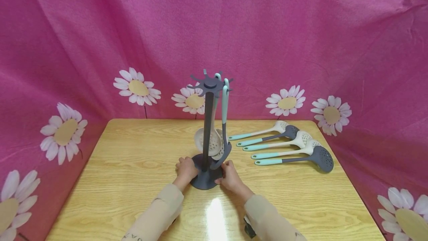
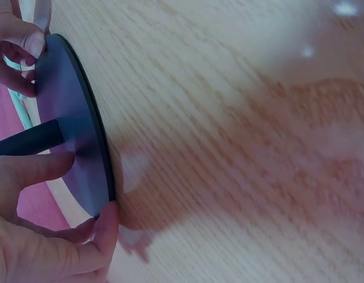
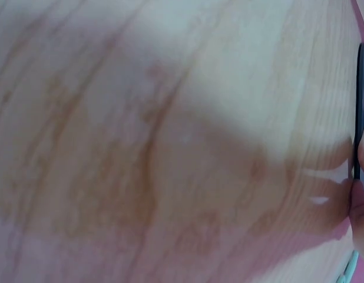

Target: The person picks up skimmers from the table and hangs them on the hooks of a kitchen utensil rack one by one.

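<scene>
A dark utensil stand (image 1: 208,133) stands upright near the middle of the table, with a hooked wheel on top and a round base (image 1: 203,182). My left hand (image 1: 186,170) grips the left edge of that base, thumb on top and fingers at the rim in the left wrist view. On the opposite edge, my right hand (image 1: 231,177) pinches the rim between thumb and fingers. Several mint-handled utensils hang on the right side of the stand. A dark-headed utensil (image 1: 224,151) is nearest; pale heads, one a slotted spoon (image 1: 214,145), hang partly hidden behind the post.
Several mint-handled skimmers lie side by side at the table's right, including a dark skimmer (image 1: 322,159) in front and a pale skimmer (image 1: 281,125) at the back. A pink cloth (image 1: 234,29) with daisies hangs behind the wooden table (image 1: 133,159).
</scene>
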Available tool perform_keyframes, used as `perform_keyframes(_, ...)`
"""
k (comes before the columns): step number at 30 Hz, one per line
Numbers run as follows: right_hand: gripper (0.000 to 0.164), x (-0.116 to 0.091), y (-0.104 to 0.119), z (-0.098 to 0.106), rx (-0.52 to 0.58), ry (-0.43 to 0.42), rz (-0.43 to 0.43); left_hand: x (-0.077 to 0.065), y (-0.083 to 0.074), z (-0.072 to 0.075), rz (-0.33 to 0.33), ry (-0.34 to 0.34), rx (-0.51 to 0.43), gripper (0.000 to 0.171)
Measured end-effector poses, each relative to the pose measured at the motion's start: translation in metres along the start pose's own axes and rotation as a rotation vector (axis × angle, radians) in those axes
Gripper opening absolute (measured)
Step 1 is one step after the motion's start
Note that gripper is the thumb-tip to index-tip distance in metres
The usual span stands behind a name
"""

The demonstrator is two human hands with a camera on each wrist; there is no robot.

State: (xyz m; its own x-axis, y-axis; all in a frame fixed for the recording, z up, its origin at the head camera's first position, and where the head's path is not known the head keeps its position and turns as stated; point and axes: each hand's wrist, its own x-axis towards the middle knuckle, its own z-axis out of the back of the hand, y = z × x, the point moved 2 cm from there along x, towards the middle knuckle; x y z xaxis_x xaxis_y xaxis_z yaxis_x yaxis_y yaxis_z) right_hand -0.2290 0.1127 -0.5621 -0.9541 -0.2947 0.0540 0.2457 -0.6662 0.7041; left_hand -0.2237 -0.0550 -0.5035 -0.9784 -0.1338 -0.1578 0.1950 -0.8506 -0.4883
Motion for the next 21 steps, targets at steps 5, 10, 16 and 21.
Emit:
perform_keyframes(5, 0.054, 0.005, -0.004, 0.004, 0.0, 0.046, 0.033, 0.021, 0.014, -0.025, 0.009, 0.006, 0.062, 0.039)
perform_keyframes(10, 0.054, 0.009, -0.006, 0.005, 0.012, 0.09, 0.015, 0.02, 0.013, -0.024, 0.009, 0.042, 0.108, 0.035)
perform_keyframes(16, 0.048, 0.011, -0.009, 0.006, 0.017, 0.113, 0.038, 0.019, 0.011, -0.024, -0.002, 0.077, 0.141, 0.033)
perform_keyframes(21, 0.046, 0.012, -0.012, 0.006, 0.012, 0.109, 0.038, 0.02, 0.01, -0.023, -0.009, 0.095, 0.159, 0.034)
